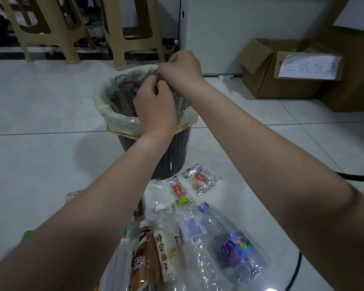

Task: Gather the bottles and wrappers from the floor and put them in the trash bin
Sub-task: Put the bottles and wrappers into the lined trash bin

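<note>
Head view, looking down over the trash bin, a dark ribbed pail lined with a pale bag folded over its rim. Both hands meet above the bin's far-right rim: the left hand and the right hand are each pinched shut on a small crumpled item held between them, too small to identify but probably a wrapper. Judged step: release over the opening. Good practice would be to let go only while the item hangs inside the rim line, since it now sits close to the far edge and a light scrap could drift outside. Nearer the camera than the bin, on the floor, lie the remaining wrappers and a cluster of bottles, the nearest wrapper almost at the bin's base. Left of the bin the tiles are bare; right of it stands a cardboard box; behind it, plastic stools.
</note>
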